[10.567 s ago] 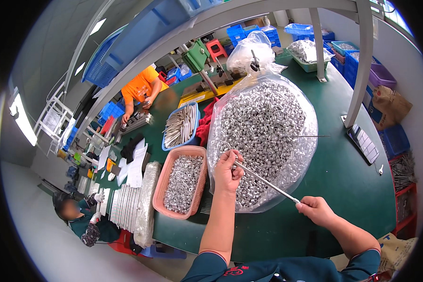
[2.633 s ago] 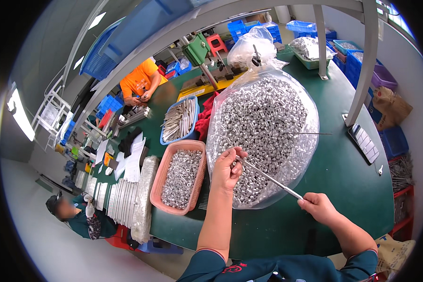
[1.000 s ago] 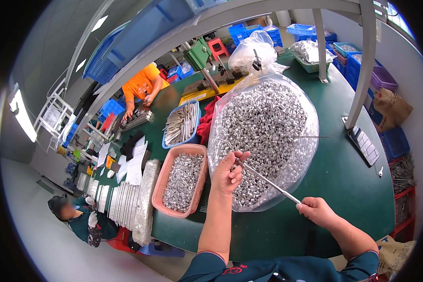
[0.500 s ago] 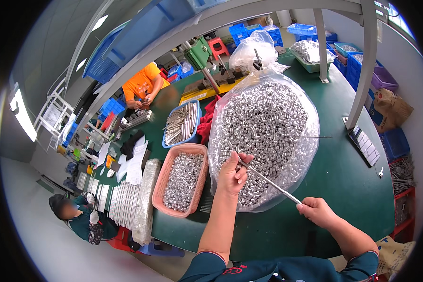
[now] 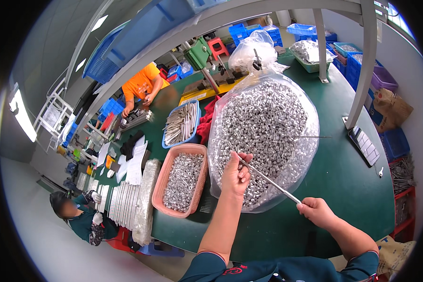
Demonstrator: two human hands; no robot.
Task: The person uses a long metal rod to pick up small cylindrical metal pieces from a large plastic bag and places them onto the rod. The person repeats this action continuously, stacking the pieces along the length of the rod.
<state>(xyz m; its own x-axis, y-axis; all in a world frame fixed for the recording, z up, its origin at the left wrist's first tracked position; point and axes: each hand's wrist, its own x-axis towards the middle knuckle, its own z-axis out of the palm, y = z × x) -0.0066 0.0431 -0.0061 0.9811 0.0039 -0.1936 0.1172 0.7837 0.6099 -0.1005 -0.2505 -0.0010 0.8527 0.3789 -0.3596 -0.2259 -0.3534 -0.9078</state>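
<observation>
Head view: right hand (image 5: 317, 212) clenched on rod (image 5: 270, 181); left hand (image 5: 236, 177) half-curled at far end, cannot tell whether pinching

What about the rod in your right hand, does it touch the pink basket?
No, the rod reaches only to the left hand, and the pink basket stands apart, further left.
</observation>
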